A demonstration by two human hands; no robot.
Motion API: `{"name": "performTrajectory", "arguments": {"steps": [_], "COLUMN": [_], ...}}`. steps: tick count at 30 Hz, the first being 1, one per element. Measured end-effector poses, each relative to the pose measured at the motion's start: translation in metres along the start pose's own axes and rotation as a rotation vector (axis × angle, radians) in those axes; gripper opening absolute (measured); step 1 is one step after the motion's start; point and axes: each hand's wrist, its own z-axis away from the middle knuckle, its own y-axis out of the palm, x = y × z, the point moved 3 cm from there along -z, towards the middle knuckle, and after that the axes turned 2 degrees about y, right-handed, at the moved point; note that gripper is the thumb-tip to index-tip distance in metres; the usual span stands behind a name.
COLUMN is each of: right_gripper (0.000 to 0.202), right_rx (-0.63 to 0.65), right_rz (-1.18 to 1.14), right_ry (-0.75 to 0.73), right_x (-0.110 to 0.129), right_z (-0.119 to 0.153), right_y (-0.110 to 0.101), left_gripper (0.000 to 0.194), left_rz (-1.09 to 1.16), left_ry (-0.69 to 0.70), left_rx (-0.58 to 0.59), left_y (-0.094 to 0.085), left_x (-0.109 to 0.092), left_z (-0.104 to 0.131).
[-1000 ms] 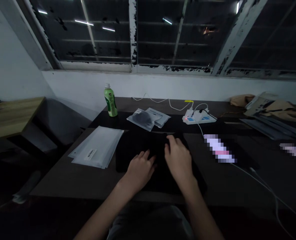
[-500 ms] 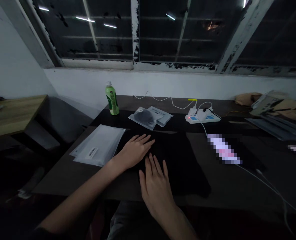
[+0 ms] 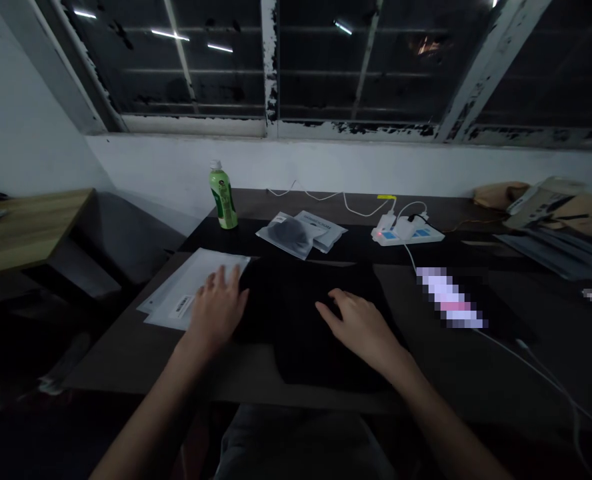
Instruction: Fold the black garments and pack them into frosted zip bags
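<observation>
A piece of black fabric (image 3: 306,340), probably a garment, lies spread on the dark table in front of me; its folds are hard to make out in the dim light. My left hand (image 3: 217,305) is at the fabric's left edge and overlaps the frosted plastic bags (image 3: 176,283), palm down with its fingers apart. Over the right part of the fabric is my right hand (image 3: 360,323), thumb apart from the slightly bent fingers, with nothing visible in it. Whether either hand presses on what is below it, I cannot tell.
Behind the fabric lie smaller plastic packets (image 3: 291,235), one with something dark inside. A green bottle (image 3: 223,199) stands at the back left. A white power strip (image 3: 411,233) with cables and a pixelated phone (image 3: 451,299) are to the right. More flat bags (image 3: 556,255) lie farther right.
My hands have moved apart from the middle of the fabric: the left back toward the plastic bags, the right up and to the right. The fabric's lower right corner now reaches less far right.
</observation>
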Motion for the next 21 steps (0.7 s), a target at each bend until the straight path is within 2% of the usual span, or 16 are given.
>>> {"name": "performTrajectory", "arguments": {"steps": [1, 3, 6, 11, 16, 18, 21], "right_gripper": [0.039, 0.041, 0.036, 0.031, 0.035, 0.037, 0.038], "right_rx": [0.072, 0.165, 0.199, 0.227, 0.491, 0.599, 0.660], "right_rz": [-0.001, -0.020, -0.083, -0.394, -0.810, -0.791, -0.574], "right_ry": [-0.003, -0.016, -0.026, -0.046, -0.027, -0.021, -0.040], "right_x": [-0.002, -0.005, -0.008, -0.019, -0.031, -0.037, -0.044], "right_z": [-0.008, -0.021, -0.035, -0.050, -0.047, -0.044, -0.039], "right_y": [0.001, 0.003, 0.007, 0.006, -0.012, -0.016, -0.014], "left_gripper": [0.044, 0.039, 0.039, 0.039, 0.038, 0.035, 0.033], "left_rz": [-0.026, -0.035, 0.003, 0.050, 0.034, -0.021, -0.075], "left_ry": [-0.076, -0.118, -0.130, -0.182, -0.107, -0.093, -0.148], "left_rx": [0.039, 0.134, 0.235, 0.269, 0.296, 0.298, 0.257], "left_y": [-0.001, -0.002, -0.001, -0.001, -0.003, -0.005, -0.013], "left_x": [0.007, 0.016, 0.024, 0.027, 0.027, 0.030, 0.036], "left_z": [0.006, 0.014, 0.021, 0.023, 0.025, 0.024, 0.016]}}
